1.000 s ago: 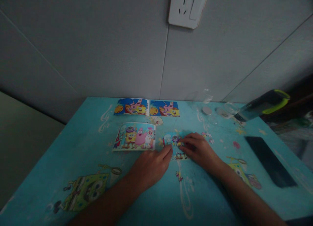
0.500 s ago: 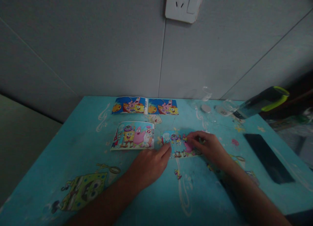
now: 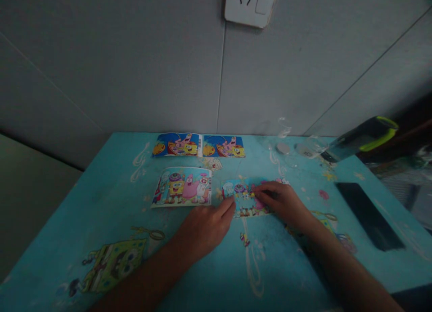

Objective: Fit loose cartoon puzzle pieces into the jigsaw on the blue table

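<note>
A partly assembled cartoon jigsaw puzzle [image 3: 243, 208] lies flat on the table, with a turquoise gap in its middle. My left hand [image 3: 211, 224] is closed, fingers curled together, its fingertips holding the puzzle's lower left edge. Over the right half of the puzzle, my right hand [image 3: 278, 199] pinches a small yellowish puzzle piece [image 3: 252, 191] at the edge of the gap; the fingers partly hide it. A loose puzzle piece [image 3: 245, 239] lies below the puzzle. To the left rests a picture card [image 3: 182, 187] with the same scene.
Two blue cartoon pictures [image 3: 177, 144] lie at the back by the wall. Clear containers and a round lid [image 3: 282, 148] stand back right, near a leaning dark bottle [image 3: 357, 140] with a lime rim. A dark flat strip [image 3: 369, 215] lies at right. The tablecloth [image 3: 111, 181] is turquoise.
My right hand has shifted slightly left, with the piece at its fingertips closer to the gap. My left hand stays at the puzzle's edge. The whole view has moved slightly.
</note>
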Tool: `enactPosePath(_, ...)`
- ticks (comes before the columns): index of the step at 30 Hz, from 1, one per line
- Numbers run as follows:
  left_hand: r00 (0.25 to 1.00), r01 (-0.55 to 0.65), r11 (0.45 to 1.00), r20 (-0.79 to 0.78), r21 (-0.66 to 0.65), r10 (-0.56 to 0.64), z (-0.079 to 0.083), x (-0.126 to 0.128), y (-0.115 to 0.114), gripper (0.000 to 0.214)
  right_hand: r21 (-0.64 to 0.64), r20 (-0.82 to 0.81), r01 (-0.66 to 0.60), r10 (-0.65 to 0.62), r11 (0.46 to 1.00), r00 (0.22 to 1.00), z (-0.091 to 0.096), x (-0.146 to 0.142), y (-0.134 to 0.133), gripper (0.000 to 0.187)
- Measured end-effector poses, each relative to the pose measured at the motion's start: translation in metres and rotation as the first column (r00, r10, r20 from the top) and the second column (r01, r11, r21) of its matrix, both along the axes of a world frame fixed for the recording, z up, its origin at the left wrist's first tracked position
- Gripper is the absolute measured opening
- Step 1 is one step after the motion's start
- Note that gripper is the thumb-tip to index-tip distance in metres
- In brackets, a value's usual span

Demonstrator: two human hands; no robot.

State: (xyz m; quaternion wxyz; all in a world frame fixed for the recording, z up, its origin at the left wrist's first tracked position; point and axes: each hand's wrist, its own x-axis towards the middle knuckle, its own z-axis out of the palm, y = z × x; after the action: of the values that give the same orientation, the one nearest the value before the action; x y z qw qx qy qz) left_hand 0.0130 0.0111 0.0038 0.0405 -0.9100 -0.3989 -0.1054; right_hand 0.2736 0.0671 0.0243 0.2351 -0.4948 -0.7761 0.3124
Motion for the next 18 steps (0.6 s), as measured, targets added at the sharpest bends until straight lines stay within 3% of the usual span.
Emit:
enactPosePath(8, 1.000, 0.009, 1.000, 0.002, -0.020, -0.009, 0.0021, 0.0004, -0.0002, 0.035, -0.082, -0.051, -0.014, 0.010, 0.997, 0.999, 0.0006, -0.0037, -0.0061, 0.023)
enactPosePath(18, 1.000, -0.004, 1.000, -0.007, 0.000, 0.004, 0.0024, 0.0000, -0.0001, 0.034, -0.032, -0.016, -0.038, 0.038, 0.999, 0.999, -0.0023, -0.0096, -0.0075, 0.015)
